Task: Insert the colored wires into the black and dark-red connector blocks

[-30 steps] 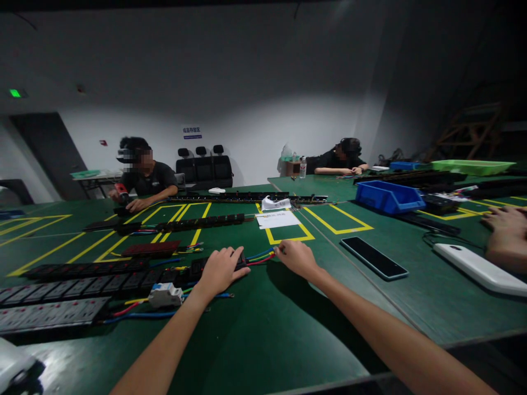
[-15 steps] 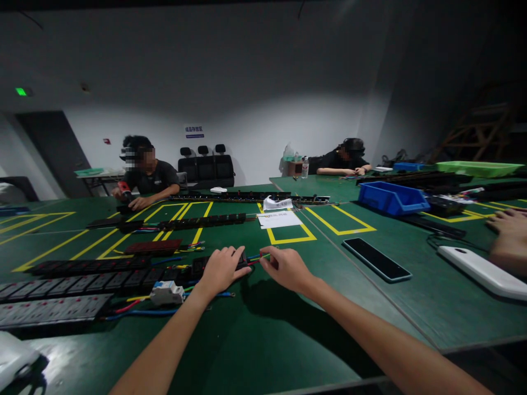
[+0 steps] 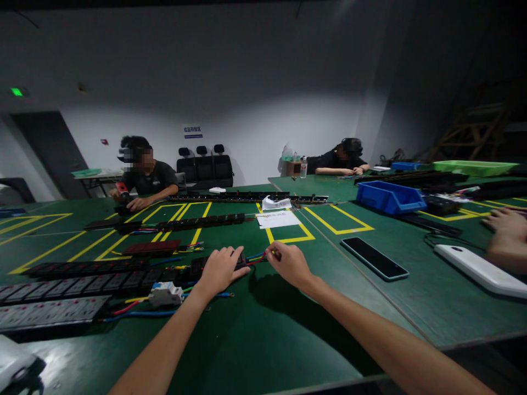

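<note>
Biggest thing here is the green desk (image 3: 239,329), yellow tape marked out across it. There's a person (image 3: 158,178) in a dark shirt at the far side with a red drill (image 3: 122,189), and another person (image 3: 341,160) leaning on the desk further right. A bunch of long socket strips (image 3: 49,315) sits at the near left.

The black strip (image 3: 198,266) being worked on lies just right of those, near the middle of the desk. Can't tell how far it runs left, tbh. The left hand (image 3: 221,269) is clamped over its end from above, thumb along the near side.

Blue bin (image 3: 389,197) is off to the right, with a long white gadget (image 3: 480,269) closer in, next to someone else's hand (image 3: 508,226). Phone's (image 3: 374,258) lying flat, screen up, left of the gadget.

Right hand (image 3: 289,264) has the colored wires (image 3: 256,258) from the strip's end pinched between fingertips. Their tips are too small to make out. Little white switch box (image 3: 166,294) sits left of the left forearm.
</note>
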Demonstrator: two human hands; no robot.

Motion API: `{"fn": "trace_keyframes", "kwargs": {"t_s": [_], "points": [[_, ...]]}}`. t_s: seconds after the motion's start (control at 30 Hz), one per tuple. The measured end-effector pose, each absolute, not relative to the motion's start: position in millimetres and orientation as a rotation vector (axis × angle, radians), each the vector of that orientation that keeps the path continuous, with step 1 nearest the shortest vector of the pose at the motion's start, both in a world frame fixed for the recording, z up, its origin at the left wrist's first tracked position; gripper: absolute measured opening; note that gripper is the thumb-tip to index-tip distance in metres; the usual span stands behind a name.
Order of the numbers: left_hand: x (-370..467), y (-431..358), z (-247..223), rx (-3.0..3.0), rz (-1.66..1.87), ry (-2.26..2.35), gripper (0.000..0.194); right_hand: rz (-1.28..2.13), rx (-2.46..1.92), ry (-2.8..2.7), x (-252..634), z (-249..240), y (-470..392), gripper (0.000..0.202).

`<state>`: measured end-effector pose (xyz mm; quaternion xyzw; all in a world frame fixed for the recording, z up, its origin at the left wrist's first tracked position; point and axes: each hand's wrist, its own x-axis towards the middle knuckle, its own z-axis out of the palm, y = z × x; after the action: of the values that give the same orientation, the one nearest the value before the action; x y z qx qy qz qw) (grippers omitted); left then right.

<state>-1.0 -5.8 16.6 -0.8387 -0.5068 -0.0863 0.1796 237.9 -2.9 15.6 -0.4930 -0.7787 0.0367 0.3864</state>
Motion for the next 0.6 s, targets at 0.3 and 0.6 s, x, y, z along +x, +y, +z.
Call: {"fn": "trace_keyframes", "kwargs": {"t_s": [0.3,0.6], "points": [[-0.7,-6.3,16.2,-2.354,-0.248,-1.434,0.066,0.231,-1.385,-1.887,245.7,9.3,9.7,0.018],[-3.2,-5.6,22.2,-2.311,-0.295,-1.432,0.067,0.295,-1.327,-1.758,246.1,12.1,11.2,0.022]]}}
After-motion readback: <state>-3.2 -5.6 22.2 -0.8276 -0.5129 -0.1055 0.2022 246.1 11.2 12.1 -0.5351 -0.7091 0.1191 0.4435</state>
